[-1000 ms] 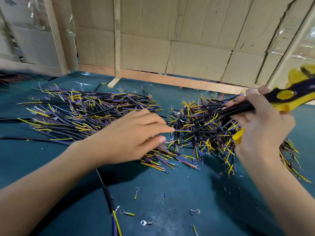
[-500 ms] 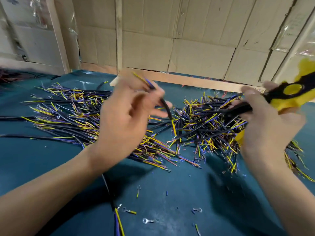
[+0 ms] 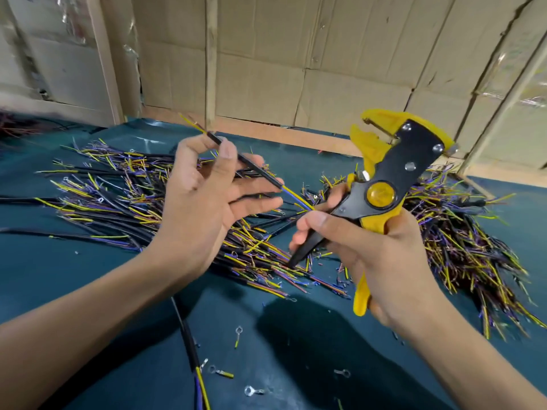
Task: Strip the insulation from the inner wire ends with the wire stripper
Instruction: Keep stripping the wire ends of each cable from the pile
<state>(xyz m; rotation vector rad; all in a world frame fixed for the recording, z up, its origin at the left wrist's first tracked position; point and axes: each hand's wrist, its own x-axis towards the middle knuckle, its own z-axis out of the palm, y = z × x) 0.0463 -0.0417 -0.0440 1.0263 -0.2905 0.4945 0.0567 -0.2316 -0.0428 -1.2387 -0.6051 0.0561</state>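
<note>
My left hand (image 3: 201, 202) pinches a short black cable (image 3: 251, 167) between thumb and forefinger, lifted above the table. Yellow and blue inner wires stick out of both its ends; the lower end (image 3: 299, 199) points toward my right hand. My right hand (image 3: 381, 258) grips the handles of a yellow and black wire stripper (image 3: 381, 184), held upright with its jaws (image 3: 370, 128) at the top and empty. The cable's end lies just left of the stripper's pivot, apart from the jaws.
Two heaps of cut black cables with yellow and blue ends lie on the dark green table (image 3: 59, 276): one at left (image 3: 109, 196), one at right (image 3: 461, 232). Loose ring terminals (image 3: 253, 390) and insulation scraps dot the near table. A long black cable (image 3: 189, 344) runs toward me. Cardboard wall behind.
My left hand picked one cable out of the pile, lifted it and turned it toward the stripper. My right hand swung the stripper up and inward, so its jaws now stand in view.
</note>
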